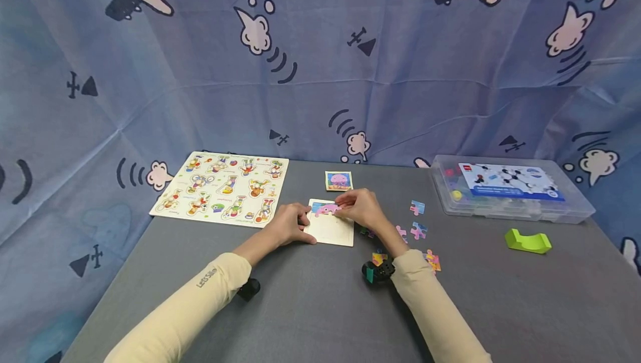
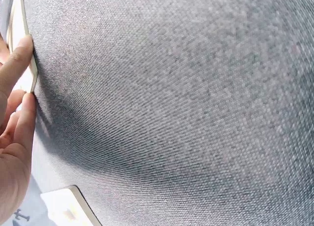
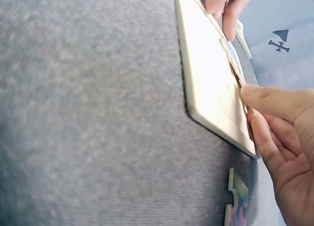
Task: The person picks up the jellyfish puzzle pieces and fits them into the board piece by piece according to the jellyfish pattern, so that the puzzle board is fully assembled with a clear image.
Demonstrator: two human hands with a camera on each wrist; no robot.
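Observation:
A small pale puzzle board [image 1: 330, 233] lies flat on the table. Along its far edge sit blue and pink jigsaw pieces [image 1: 319, 207]. My left hand [image 1: 287, 224] grips the board's left side, thumb near the front corner and fingers farther back. At the board's far right corner, my right hand [image 1: 364, 208] pinches a puzzle piece between thumb and index finger, low against the board; the fingers cover most of this piece. Loose puzzle pieces [image 1: 418, 231] lie right of the board, some partly behind my right wrist. Behind the board is a small square picture [image 1: 339, 181] of a pink figure.
A large board with cartoon animals [image 1: 225, 189] lies at the back left. A clear plastic case [image 1: 511, 190] stands at the back right, with a bright green curved block [image 1: 528, 241] in front of it. A patterned blue cloth [image 1: 310, 73] hangs behind the table.

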